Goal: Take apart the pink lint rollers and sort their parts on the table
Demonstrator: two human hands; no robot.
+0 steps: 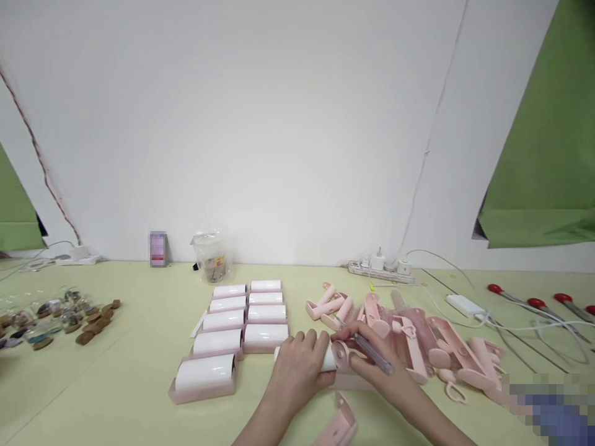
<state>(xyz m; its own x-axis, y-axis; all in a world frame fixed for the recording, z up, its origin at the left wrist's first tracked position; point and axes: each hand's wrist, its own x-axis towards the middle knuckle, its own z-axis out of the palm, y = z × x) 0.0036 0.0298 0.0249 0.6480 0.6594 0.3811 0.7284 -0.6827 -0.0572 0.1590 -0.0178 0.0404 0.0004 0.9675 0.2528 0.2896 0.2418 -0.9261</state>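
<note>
My left hand is closed over a white roll, with its fingers on top. A pink rounded end piece sits at the roll's right end. In my right hand is a slim pen-like tool with a clear purplish handle; its tip is near the end piece, and I cannot make out whether it touches. Below the hands lies a loose pink plastic part. To the left, white rolls rest in pale pink trays in two columns.
Pink plastic parts are heaped to the right, beside a white adapter and cables. Red-handled tools lie at the far right. A power strip, a plastic bag and a phone are along the wall.
</note>
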